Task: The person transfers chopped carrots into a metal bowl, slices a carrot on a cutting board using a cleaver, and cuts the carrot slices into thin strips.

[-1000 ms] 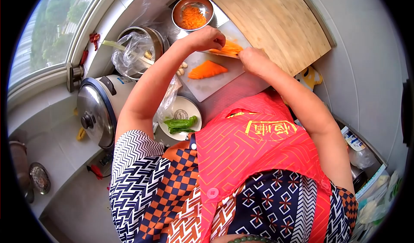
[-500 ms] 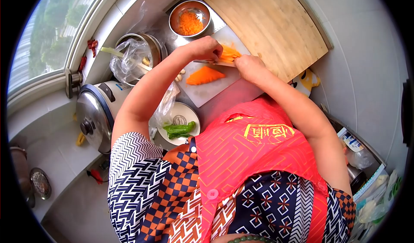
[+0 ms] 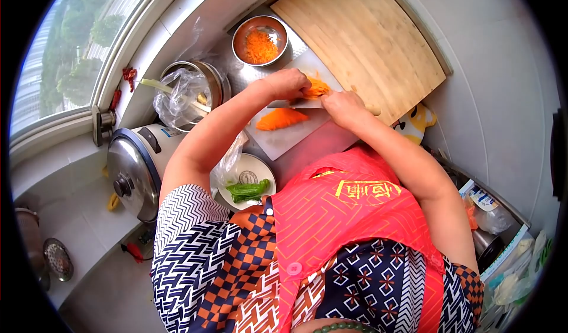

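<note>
My left hand (image 3: 288, 84) is closed, fingers bent down at the edge of a bunch of thin orange carrot slices (image 3: 318, 87). My right hand (image 3: 344, 108) grips a knife, its pale handle end (image 3: 372, 109) showing past the palm. The knife's blade (image 3: 299, 103) lies beneath my left hand, beside the slices, mostly hidden. Both hands are over a whitish cutting board (image 3: 287, 141). Nearer to me on that board rests a larger pile of carrot slices (image 3: 281, 119).
Behind stands a metal bowl (image 3: 235, 43) with shredded carrot. A wooden board (image 3: 361, 37) lies at the back right. To the left are a pot (image 3: 220, 84) with a plastic bag, a rice cooker (image 3: 131, 167), and a plate (image 3: 260, 162) holding green peppers (image 3: 248, 190).
The view has shifted slightly, so the counter sits lower in the picture. My left hand has turned, its fingers now lower over the slices, and the knife handle's end has come into sight.
</note>
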A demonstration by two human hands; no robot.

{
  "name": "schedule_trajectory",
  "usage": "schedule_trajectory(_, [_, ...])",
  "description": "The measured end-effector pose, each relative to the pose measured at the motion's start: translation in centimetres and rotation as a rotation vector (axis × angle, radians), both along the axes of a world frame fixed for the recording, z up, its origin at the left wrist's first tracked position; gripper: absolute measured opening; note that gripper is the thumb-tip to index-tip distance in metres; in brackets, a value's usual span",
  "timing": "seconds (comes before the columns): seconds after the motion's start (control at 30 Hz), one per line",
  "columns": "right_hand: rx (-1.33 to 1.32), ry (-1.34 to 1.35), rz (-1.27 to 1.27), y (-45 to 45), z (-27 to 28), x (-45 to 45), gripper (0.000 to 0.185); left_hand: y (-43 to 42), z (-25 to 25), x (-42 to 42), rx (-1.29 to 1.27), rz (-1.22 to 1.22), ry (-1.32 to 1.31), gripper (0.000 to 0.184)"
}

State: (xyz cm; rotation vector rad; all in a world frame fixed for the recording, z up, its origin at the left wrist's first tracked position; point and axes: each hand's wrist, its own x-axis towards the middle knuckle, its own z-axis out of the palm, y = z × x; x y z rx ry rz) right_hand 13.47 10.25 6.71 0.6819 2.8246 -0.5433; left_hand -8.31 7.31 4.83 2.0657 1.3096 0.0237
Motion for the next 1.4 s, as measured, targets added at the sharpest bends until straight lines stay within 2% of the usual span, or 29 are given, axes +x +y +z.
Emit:
schedule_trajectory(0.13, [0.018, 0.055, 0.012, -0.2, 0.3, 0.5, 0.016, -0.2, 0.0, 0.1, 0.066, -0.004, 0.004, 0.008])
schedule_trajectory(0.5, [-0.017, 0.004, 0.094, -0.1, 3.5, 1.6, 0.013, -0.4, -1.0, 0.1, 0.097, -0.012, 0.046, 0.007])
schedule_trajectory(0.7, [-0.045, -0.023, 0.134, 1.3, 4.8, 4.3, 0.014, -0.5, -0.4, -0.8, 0.073, 0.133, -0.051, 0.010])
schedule_trajectory(0.73, [-0.050, -0.014, 0.129, 1.5, 4.8, 5.3, 0.013, -0.6, -0.2, -1.0, 0.140, 0.160, -0.087, 0.011])
schedule_trajectory(0.8, [-0.111, 0.155, 0.014, 1.6, 4.1, 7.8, 0.015, -1.1, 0.1, -1.4, 0.275, 0.216, -0.158, 0.013])
schedule_trajectory(0.83, [-0.143, 0.239, -0.042, 1.4, 3.8, 8.9, 0.016, -1.2, 0.0, -1.7, 0.290, 0.172, -0.119, 0.034])
schedule_trajectory(0.93, [-0.344, 0.290, -0.335, 0.6, 3.5, 11.0, 0.018, -1.9, -1.0, -1.0, 0.429, 0.122, -0.188, 0.063])
schedule_trajectory(0.97, [-0.407, 0.303, -0.432, 0.1, 3.5, 11.3, 0.017, -1.9, -1.5, -0.8, 0.382, 0.058, -0.124, 0.088])
schedule_trajectory(1.13, [-0.704, 0.296, -0.842, -1.4, 1.9, 11.6, 0.016, -1.4, -1.8, 0.4, 0.381, -0.008, -0.007, 0.093])
schedule_trajectory(1.2, [-0.740, 0.312, -0.859, -1.7, 1.4, 11.6, 0.016, -1.1, -2.3, 0.3, 0.370, -0.068, 0.056, 0.092])
schedule_trajectory(1.4, [-0.756, 0.311, -0.883, -2.2, 0.9, 11.4, 0.016, -1.5, -3.5, 0.4, 0.347, -0.026, 0.048, 0.086])
